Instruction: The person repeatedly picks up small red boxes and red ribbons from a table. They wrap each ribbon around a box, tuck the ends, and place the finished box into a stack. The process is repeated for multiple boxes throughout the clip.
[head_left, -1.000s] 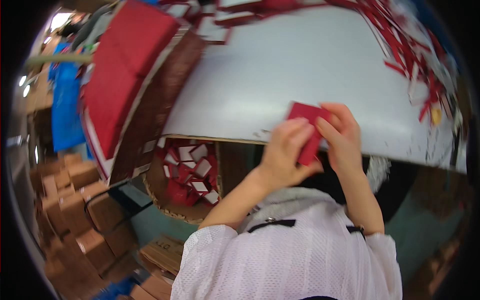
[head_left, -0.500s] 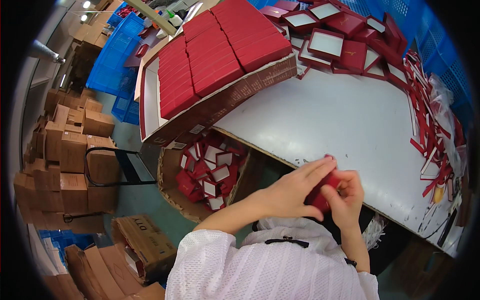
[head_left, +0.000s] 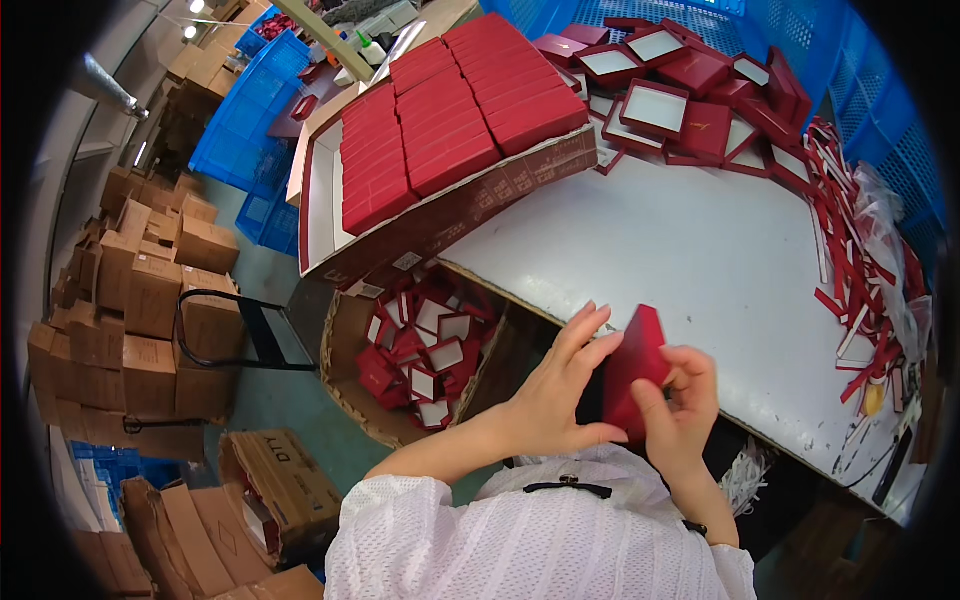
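Over white table (head_left: 700,250), left hand (head_left: 555,395) and right hand (head_left: 680,405) pinch red box (head_left: 630,365).

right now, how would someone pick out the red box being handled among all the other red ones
Start at the white table and follow its near edge toward the person. There, the left hand and right hand grip one closed red box. It alone is lifted and tilted; the others lie on the table or in cartons.

Red box (head_left: 632,368) lower part hidden behind right hand (head_left: 682,420); inside unseen.
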